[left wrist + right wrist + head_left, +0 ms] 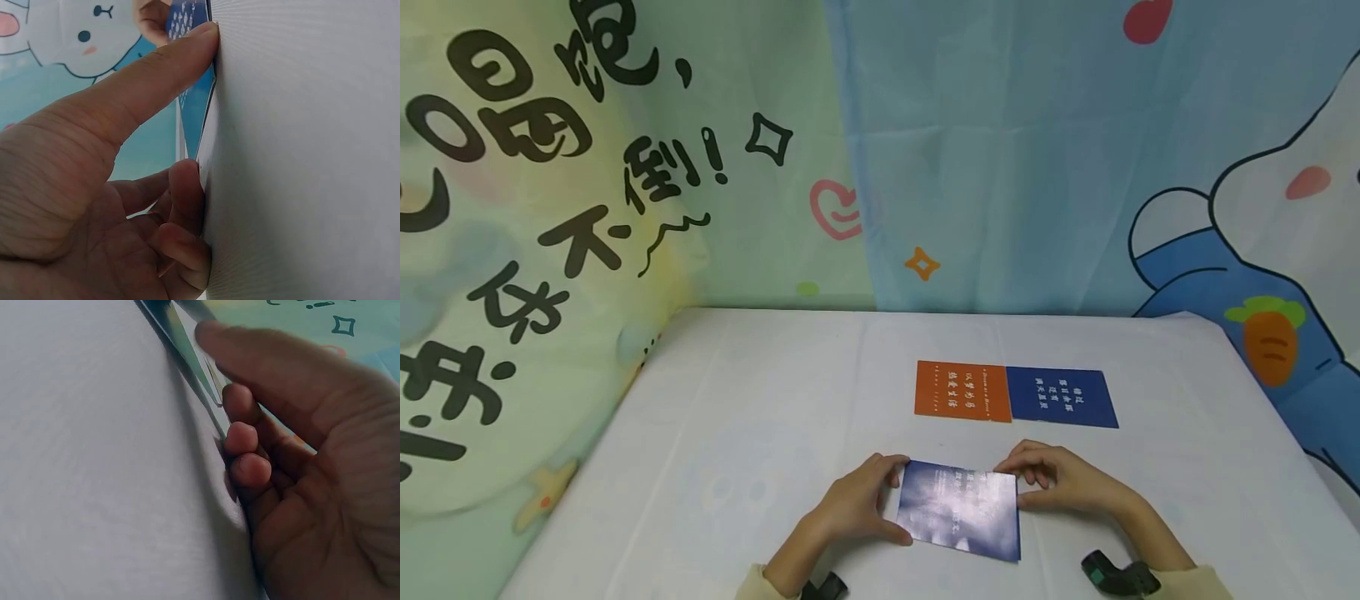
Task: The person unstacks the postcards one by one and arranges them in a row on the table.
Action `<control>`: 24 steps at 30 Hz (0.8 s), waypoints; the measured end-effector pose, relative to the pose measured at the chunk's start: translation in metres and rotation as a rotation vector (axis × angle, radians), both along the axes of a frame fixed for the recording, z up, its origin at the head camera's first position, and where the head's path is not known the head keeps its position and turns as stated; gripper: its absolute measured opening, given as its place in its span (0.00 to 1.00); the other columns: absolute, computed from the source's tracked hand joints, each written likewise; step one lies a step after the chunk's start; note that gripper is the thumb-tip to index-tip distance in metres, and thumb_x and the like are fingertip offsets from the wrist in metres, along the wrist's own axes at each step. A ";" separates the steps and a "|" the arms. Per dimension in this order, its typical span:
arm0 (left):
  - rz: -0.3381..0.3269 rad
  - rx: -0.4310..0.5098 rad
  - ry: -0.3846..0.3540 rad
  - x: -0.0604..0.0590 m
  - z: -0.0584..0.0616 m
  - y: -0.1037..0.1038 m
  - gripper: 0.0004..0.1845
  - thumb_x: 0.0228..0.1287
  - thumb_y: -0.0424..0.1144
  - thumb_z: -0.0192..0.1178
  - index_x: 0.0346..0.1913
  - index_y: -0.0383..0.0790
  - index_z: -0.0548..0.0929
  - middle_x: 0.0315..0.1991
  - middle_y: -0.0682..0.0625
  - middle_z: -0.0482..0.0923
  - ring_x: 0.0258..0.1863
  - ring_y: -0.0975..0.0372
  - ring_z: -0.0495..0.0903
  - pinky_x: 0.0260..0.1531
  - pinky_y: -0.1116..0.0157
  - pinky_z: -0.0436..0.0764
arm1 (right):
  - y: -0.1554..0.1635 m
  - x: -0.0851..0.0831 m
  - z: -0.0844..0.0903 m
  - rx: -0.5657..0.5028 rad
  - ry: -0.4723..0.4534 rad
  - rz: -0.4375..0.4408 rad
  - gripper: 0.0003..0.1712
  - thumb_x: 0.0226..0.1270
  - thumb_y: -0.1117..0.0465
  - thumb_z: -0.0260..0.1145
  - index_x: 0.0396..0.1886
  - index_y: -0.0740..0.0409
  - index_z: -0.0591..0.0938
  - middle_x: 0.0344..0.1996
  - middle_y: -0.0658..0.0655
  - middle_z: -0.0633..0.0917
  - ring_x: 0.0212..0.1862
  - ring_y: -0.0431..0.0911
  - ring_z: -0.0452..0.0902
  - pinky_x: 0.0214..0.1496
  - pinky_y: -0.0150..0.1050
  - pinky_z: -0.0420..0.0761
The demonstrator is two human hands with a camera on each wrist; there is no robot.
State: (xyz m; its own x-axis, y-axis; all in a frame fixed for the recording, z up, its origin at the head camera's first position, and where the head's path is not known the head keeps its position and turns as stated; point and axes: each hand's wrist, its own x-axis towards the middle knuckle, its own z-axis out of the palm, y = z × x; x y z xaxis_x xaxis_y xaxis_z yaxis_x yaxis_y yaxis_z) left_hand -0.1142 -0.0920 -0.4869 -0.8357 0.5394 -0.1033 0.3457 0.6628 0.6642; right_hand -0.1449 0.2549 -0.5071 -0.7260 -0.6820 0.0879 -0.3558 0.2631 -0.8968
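A dark blue glossy card point(958, 510) lies near the front edge of the white table point(760, 433), held at both short edges. My left hand point(880, 500) pinches its left edge, thumb at the far corner and fingers at the near corner. In the left wrist view the thumb point(156, 69) presses along the card point(195, 106) while the fingers curl at its edge. My right hand point(1032, 483) grips the right edge. The right wrist view shows its fingers point(250, 447) curled against the card's edge point(181, 344), with the thumb above.
An orange card point(960, 390) and a blue card point(1060, 397) lie flat side by side further back on the table, touching each other. Printed cartoon cloth backdrops point(1000, 150) hang behind and to the left of the table.
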 end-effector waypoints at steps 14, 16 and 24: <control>0.011 0.000 0.006 0.000 -0.001 0.002 0.51 0.35 0.48 0.82 0.67 0.42 0.69 0.41 0.61 0.69 0.25 0.76 0.65 0.25 0.75 0.66 | 0.005 0.000 0.001 -0.011 -0.116 0.027 0.16 0.71 0.66 0.60 0.56 0.64 0.82 0.47 0.57 0.87 0.41 0.33 0.76 0.39 0.30 0.75; 0.016 0.008 0.000 0.000 -0.001 0.001 0.52 0.35 0.48 0.82 0.67 0.40 0.68 0.41 0.61 0.69 0.25 0.76 0.65 0.25 0.75 0.66 | 0.005 0.000 0.000 -0.023 -0.156 0.004 0.15 0.70 0.66 0.61 0.54 0.65 0.82 0.42 0.56 0.87 0.38 0.34 0.78 0.37 0.30 0.77; 0.067 0.048 0.013 0.000 -0.004 0.001 0.46 0.41 0.46 0.80 0.65 0.40 0.71 0.39 0.62 0.71 0.26 0.76 0.67 0.28 0.75 0.68 | 0.002 -0.003 -0.001 -0.088 -0.312 -0.052 0.15 0.69 0.66 0.63 0.51 0.72 0.79 0.35 0.56 0.88 0.31 0.38 0.80 0.32 0.30 0.80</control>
State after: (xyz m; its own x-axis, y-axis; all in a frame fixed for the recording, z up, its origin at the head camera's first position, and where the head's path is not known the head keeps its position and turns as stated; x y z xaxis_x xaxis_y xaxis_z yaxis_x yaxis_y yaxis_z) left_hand -0.1139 -0.0911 -0.4914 -0.8712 0.4862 -0.0678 0.3100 0.6521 0.6919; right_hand -0.1482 0.2574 -0.5077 -0.7606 -0.6433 -0.0876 -0.0481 0.1904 -0.9805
